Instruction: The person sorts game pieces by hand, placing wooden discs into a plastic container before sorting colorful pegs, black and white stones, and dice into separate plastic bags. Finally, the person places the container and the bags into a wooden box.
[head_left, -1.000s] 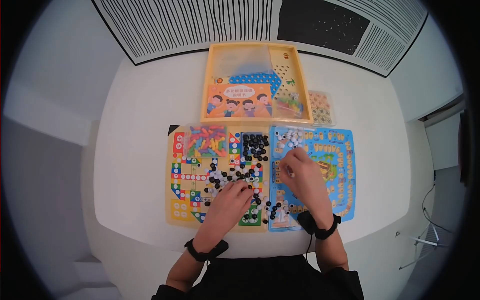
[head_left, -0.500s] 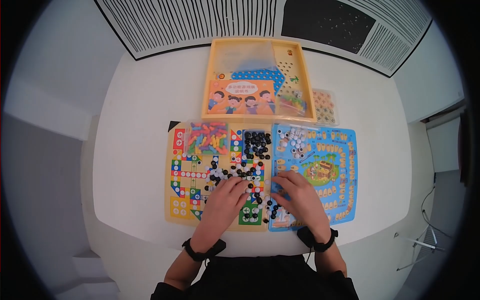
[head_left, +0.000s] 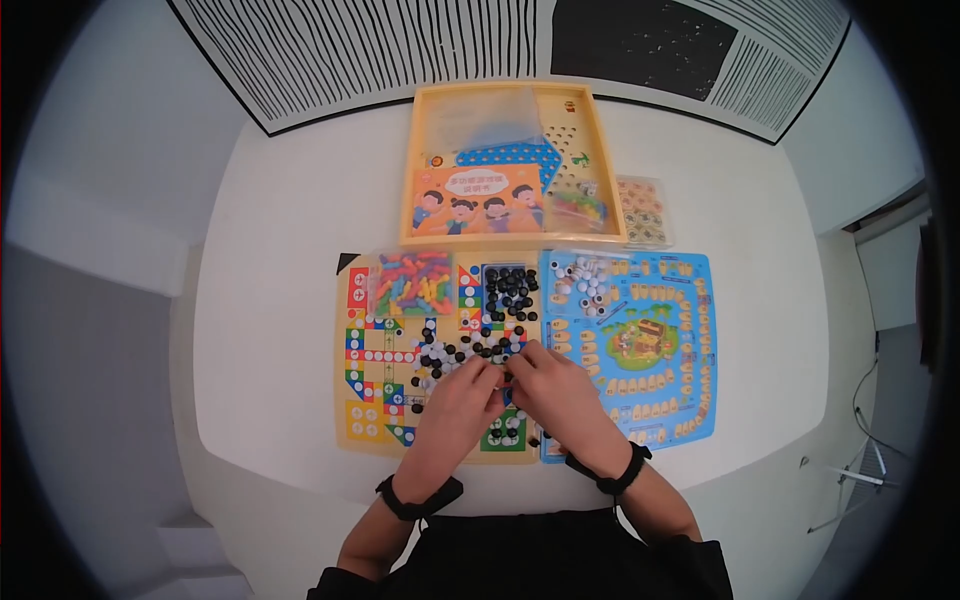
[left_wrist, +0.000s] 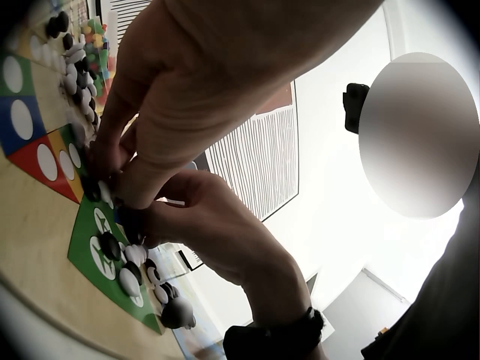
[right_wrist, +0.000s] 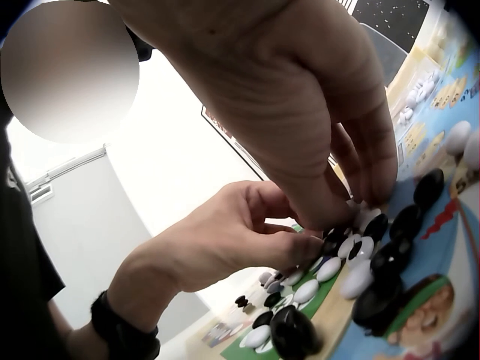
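Observation:
Black and white go stones lie scattered across the printed ludo board in the head view. My left hand is low over them, fingers bent and tips down among the stones. Close beside it, my right hand reaches in from the right, fingers and thumb pointing down. In the right wrist view its fingertips are right at a white stone, near the left thumb. Black stones lie along the board's edge. I cannot tell whether either hand pinches a stone; the fingertips are partly hidden.
A clear box of black stones and one of white stones stand beyond the hands. Coloured pegs fill another box. The blue game board lies at right. Behind stands a wooden tray with an orange booklet.
My right hand has come from the box of white stones down and left, to the stones beside my left hand. The left hand has stayed almost in place.

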